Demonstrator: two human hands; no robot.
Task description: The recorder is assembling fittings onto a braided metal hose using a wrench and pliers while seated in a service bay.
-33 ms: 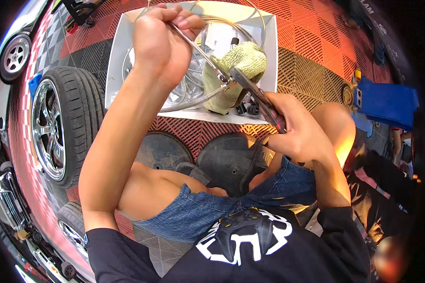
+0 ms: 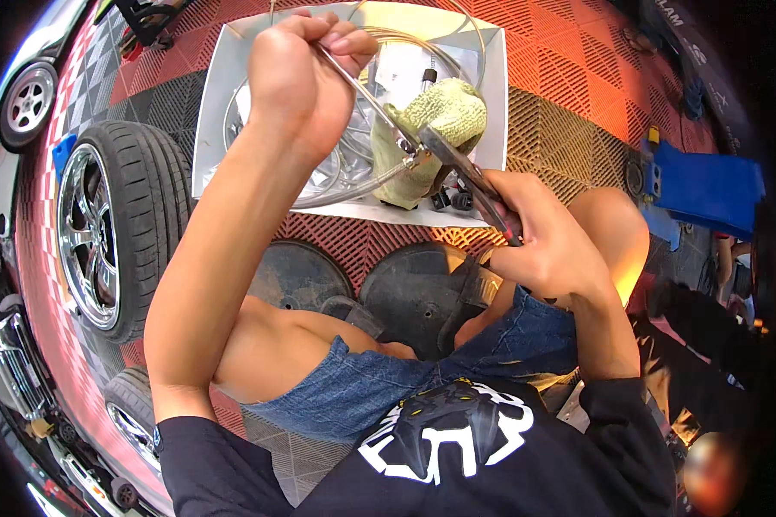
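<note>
Left hand [image 2: 306, 95]: a slim silver rod [image 2: 366, 98] is pinched in curled fingers.
Right hand [image 2: 545, 233]: a dark metal tool [image 2: 467, 175] is gripped by wrapped fingers.
Metal fitting [image 2: 412, 158]: framed where the 2 tips meet, beside a green cloth [image 2: 444, 108].
White box [image 2: 213, 121]: coiled tubing [image 2: 418, 37] is contained inside.

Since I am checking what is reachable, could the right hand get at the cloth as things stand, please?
Probably not to grasp it: the right hand is closed around the dark tool, though the cloth is close by, its top uncovered.
</note>
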